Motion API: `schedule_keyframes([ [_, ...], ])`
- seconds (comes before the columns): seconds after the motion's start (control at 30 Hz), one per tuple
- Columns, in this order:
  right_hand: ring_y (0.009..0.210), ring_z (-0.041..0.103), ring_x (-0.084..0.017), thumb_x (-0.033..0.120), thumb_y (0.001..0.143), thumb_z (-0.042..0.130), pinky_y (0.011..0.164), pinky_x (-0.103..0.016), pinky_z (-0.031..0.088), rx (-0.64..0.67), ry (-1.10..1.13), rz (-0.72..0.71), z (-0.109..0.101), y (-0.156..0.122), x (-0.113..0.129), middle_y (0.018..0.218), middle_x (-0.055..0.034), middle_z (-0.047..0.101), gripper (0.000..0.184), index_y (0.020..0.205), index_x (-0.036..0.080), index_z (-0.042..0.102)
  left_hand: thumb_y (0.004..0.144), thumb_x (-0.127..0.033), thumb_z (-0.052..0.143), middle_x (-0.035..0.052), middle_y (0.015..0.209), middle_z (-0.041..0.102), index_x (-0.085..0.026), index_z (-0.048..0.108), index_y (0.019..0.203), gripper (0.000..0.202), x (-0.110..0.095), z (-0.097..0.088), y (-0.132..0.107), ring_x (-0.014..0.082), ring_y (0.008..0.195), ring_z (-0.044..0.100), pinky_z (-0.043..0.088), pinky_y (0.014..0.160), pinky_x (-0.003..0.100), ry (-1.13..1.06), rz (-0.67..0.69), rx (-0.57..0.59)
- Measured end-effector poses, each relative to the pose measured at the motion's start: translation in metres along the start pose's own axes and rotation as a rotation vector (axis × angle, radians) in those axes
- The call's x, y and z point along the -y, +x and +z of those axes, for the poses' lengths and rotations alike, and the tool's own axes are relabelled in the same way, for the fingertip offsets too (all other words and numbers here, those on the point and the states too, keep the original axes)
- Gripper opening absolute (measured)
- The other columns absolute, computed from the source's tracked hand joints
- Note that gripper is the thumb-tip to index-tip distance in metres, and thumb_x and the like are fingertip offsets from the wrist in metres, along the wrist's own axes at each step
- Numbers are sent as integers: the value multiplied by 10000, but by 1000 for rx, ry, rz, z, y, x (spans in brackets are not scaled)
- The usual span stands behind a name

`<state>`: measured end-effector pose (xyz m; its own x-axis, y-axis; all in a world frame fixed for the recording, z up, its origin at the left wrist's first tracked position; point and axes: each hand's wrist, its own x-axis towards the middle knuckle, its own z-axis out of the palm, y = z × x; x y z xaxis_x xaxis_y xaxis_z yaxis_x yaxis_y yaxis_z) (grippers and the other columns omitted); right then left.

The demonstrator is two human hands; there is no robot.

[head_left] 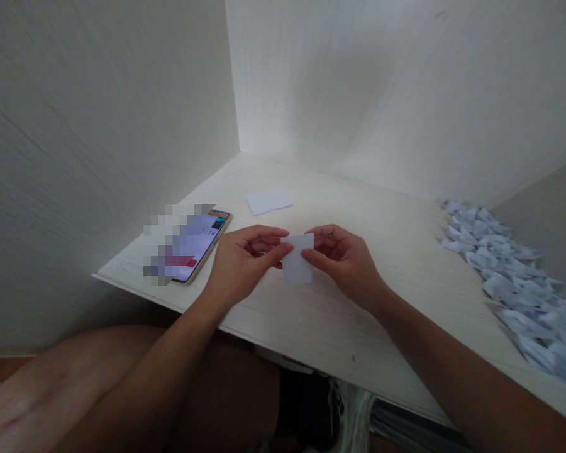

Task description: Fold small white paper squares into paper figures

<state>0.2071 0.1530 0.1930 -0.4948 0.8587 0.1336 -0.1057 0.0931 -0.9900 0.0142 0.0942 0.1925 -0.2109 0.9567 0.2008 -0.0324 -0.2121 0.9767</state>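
Observation:
Both of my hands hold a small white piece of paper (296,261) just above the pale wooden table (358,314). My left hand (243,261) pinches its left edge with thumb and fingers closed. On the right edge, my right hand (344,258) does the same. The paper hangs upright between them. A small stack of white paper sheets (268,201) lies flat farther back on the table, apart from my hands.
A phone (195,245) with its screen lit lies at the table's left edge. A heap of several folded white paper shapes (514,277) runs along the right side. White walls close in at left and back. My knees and a shoe show below the table.

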Motion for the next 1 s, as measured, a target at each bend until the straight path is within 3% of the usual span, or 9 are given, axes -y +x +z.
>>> schedule_keyframes([
  [0.13, 804, 754, -158, 331, 769, 913, 774, -331, 632, 12, 16, -2, -1, 0, -2, 908, -17, 808, 326, 995, 237, 699, 688, -423, 952, 51, 764, 807, -157, 830, 916, 372, -1, 1, 0, 184, 626, 760, 681, 594, 301, 6, 8, -10],
  [0.4, 823, 779, -169, 308, 785, 902, 790, -332, 645, 35, 16, 38, 4, -3, 0, 932, -33, 823, 329, 1030, 219, 702, 705, -277, 925, 48, 747, 814, -172, 853, 890, 225, 2, 1, 0, 164, 601, 752, 646, 558, 248, -18, 2, -26],
  [0.73, 857, 807, -193, 313, 779, 900, 808, -349, 656, 59, -2, 121, 4, -4, 0, 962, -48, 836, 359, 1059, 215, 697, 700, -246, 923, 46, 734, 815, -187, 858, 870, 191, 1, 2, -1, 149, 575, 745, 627, 533, 214, 10, 23, -13],
  [1.0, 796, 802, -190, 314, 765, 898, 740, -329, 653, 17, -45, 88, 6, -4, 2, 907, -51, 833, 359, 1027, 206, 679, 705, -247, 918, 50, 763, 816, -172, 843, 907, 228, 6, 2, 0, 151, 591, 753, 627, 545, 215, 8, 42, -1],
])
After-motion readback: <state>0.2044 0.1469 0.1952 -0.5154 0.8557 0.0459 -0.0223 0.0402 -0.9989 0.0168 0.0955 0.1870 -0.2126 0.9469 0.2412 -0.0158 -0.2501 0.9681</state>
